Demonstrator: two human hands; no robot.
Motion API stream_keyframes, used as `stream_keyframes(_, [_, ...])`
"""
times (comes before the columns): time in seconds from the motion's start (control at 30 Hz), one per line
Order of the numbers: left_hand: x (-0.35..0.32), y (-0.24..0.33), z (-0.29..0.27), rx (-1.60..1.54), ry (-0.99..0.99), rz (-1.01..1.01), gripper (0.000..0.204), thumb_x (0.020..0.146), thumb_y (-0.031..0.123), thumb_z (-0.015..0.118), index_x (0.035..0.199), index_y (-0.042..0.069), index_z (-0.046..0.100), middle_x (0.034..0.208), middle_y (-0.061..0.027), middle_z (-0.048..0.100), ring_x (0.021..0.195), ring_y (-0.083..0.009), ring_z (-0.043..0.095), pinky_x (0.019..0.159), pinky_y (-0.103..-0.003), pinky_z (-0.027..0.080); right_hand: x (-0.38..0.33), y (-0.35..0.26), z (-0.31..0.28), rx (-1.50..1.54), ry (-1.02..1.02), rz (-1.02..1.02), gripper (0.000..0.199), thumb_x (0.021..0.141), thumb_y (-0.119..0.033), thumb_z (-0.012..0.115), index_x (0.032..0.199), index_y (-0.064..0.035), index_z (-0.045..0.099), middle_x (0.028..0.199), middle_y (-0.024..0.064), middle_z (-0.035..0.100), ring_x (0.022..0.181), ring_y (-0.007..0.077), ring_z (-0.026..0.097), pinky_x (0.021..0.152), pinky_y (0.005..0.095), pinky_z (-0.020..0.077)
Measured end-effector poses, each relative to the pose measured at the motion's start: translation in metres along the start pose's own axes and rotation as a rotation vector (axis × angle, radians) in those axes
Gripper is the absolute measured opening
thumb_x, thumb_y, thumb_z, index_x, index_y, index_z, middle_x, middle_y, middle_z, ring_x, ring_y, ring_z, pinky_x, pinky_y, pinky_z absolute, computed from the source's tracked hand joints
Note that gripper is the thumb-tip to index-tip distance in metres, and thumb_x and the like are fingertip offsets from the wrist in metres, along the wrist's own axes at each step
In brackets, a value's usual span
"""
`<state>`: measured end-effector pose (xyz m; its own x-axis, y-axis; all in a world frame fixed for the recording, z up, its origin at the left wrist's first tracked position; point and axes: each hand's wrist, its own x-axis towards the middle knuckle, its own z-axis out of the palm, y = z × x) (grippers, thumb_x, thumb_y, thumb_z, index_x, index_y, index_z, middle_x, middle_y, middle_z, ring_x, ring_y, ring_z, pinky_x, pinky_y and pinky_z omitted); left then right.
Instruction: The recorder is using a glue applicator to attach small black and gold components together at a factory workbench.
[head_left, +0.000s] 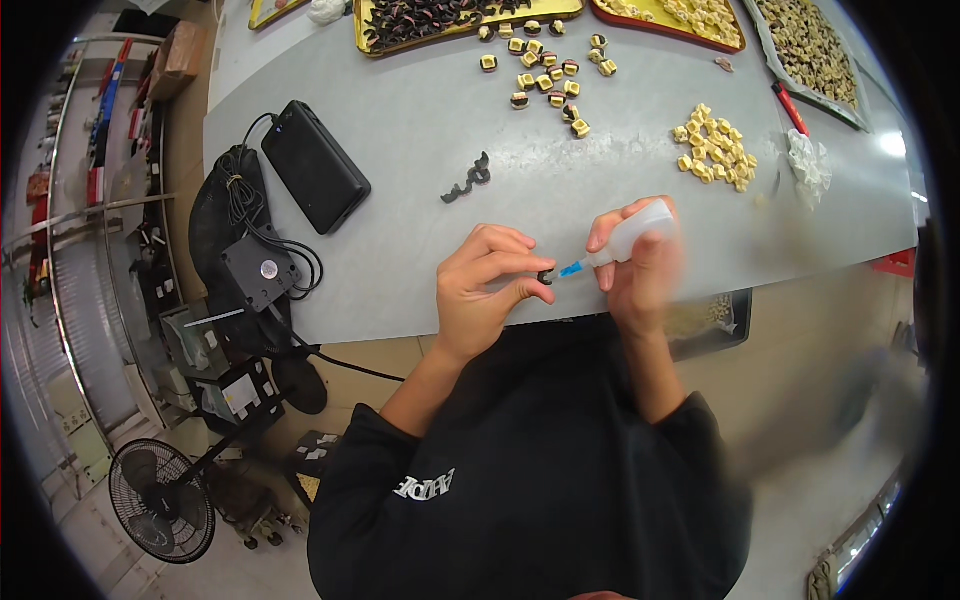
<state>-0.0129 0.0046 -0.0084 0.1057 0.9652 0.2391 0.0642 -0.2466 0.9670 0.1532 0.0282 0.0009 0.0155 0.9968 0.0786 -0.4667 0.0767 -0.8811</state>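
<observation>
Between the thumb and fingers of my left hand (485, 285) is a small black curved piece (546, 277). My right hand (640, 265) grips a white squeeze bottle (640, 228), tilted so that its blue nozzle tip (571, 269) points at the black piece, very close to it; whether they touch I cannot tell. Beyond my left hand lie a few loose black curved pieces (468, 178) on the grey table. Small cream-coloured pieces (715, 148) form a loose pile past my right hand. Farther off, several joined black-and-cream pieces (545, 75) are scattered.
Along the far edge stand a yellow tray of black pieces (372, 46), a tray of cream pieces (738, 42) and a lined tray (850, 112). A red marker (790, 108) and crumpled white plastic (808, 168) lie right. A black power bank (315, 165) with cables sits left.
</observation>
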Motion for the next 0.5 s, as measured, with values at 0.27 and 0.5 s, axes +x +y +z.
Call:
stream_keyframes(0.27, [0.0019, 0.0028, 0.0002, -0.005, 0.019, -0.02, 0.024, 0.064, 0.005, 0.077, 0.085, -0.001, 0.067, 0.084, -0.0071, 0.057, 0.091, -0.0216, 0.053, 0.071, -0.029, 0.047, 0.0004, 0.0006, -0.0022, -0.054, 0.022, -0.011, 0.04, 0.091, -0.045, 0.049, 0.102, -0.0064, 0.042, 0.074, 0.0159, 0.057, 0.044, 0.0092, 0.04, 0.04, 0.019, 0.0326])
stream_keyframes(0.5, [0.0021, 0.0052, 0.001, -0.034, 0.05, -0.067, 0.025, 0.064, 0.008, 0.079, 0.084, -0.002, 0.067, 0.082, -0.0064, 0.056, 0.089, -0.0211, 0.052, 0.074, -0.031, 0.045, -0.0011, 0.0021, -0.0008, -0.028, 0.052, -0.051, 0.04, 0.091, -0.044, 0.05, 0.102, -0.0063, 0.042, 0.076, 0.0176, 0.057, 0.044, 0.0106, 0.041, 0.041, 0.0199, 0.0342])
